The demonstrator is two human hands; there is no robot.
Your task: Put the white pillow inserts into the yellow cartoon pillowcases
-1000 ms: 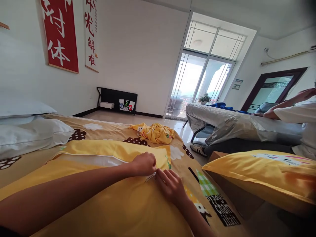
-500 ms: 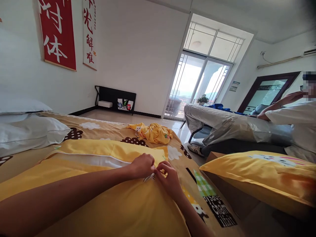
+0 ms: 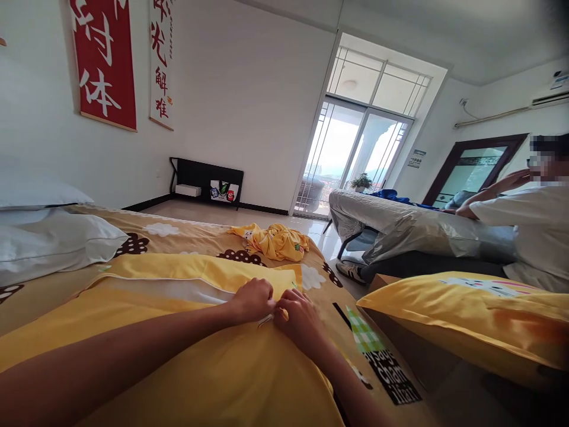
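Observation:
A yellow pillowcase [image 3: 208, 367] lies in front of me on the bed, with a white pillow [image 3: 173, 289] showing through its long opening. My left hand [image 3: 254, 301] is closed on the pillowcase near the right end of that opening. Right beside it, almost touching, my right hand [image 3: 297, 314] has its fingers pinched on the same edge. Whatever small part sits between the fingertips is hidden. Part of a printed face shows just below the hands.
A crumpled yellow cloth [image 3: 280, 242] lies farther up the patterned bedsheet [image 3: 164, 230]. White pillows [image 3: 57, 240] rest at the left. A filled yellow pillow [image 3: 466, 320] lies on a cardboard box [image 3: 418, 350] at the right. Behind it, a person [image 3: 533, 219] sits by a plastic-covered bed [image 3: 400, 219].
My right hand's fingers have curled in and closed down against the pillowcase edge; before, they were raised in a looser pinch. My left hand has stayed nearly in place.

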